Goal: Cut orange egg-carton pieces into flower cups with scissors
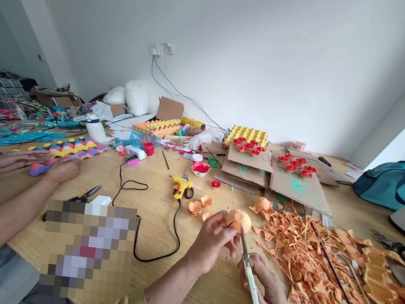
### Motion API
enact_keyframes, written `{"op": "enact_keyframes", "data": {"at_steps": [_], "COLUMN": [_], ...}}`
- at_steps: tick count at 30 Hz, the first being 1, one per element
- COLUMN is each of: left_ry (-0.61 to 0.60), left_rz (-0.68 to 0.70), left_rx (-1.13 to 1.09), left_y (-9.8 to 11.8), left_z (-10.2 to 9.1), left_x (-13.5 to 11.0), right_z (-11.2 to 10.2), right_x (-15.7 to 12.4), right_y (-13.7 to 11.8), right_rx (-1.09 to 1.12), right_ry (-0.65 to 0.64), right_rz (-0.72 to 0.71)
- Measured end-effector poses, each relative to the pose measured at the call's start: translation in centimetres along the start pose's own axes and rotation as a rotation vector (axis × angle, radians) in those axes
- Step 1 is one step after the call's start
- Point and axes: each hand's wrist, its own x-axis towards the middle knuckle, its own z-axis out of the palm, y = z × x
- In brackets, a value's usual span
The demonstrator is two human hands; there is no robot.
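Between the fingers and thumb of my left hand (210, 241) is an orange egg-carton cup (239, 220), held above the table. My right hand (267, 291) grips white-handled scissors (249, 269), whose blades meet the lower edge of the cup. Just beyond my left hand lie several trimmed orange cups (195, 208), some of them stacked. To the right of my hands spreads a heap of orange carton scraps (303, 256).
A yellow glue gun (182, 189) with a black cord rests mid-table. Red flowers (250, 146) sit on cardboard sheets (295, 188). A bowl of red paint (200, 169) stands nearby. At left, a co-worker's hands (63, 169) touch a painted egg carton (74, 148). Black scissors (84, 194) lie nearer.
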Motion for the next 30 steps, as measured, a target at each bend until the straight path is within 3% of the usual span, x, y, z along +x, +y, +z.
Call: {"op": "enact_keyframes", "data": {"at_steps": [9, 21, 30], "left_ry": [0.096, 0.126, 0.154], "left_rz": [-0.046, -0.079, -0.111], "left_rx": [-0.022, -0.084, -0.115], "left_y": [0.5, 0.4, 0.2], "left_z": [0.8, 0.5, 0.1], "left_x": [0.1, 0.2, 0.3], "right_z": [0.1, 0.6, 1.1], "right_x": [0.1, -0.8, -0.9], "right_y": [-0.4, -0.7, -0.5], "right_rx": [0.079, 0.174, 0.231], "right_ry": [-0.012, -0.017, -0.006], "right_rz": [0.063, 0.25, 0.303]}}
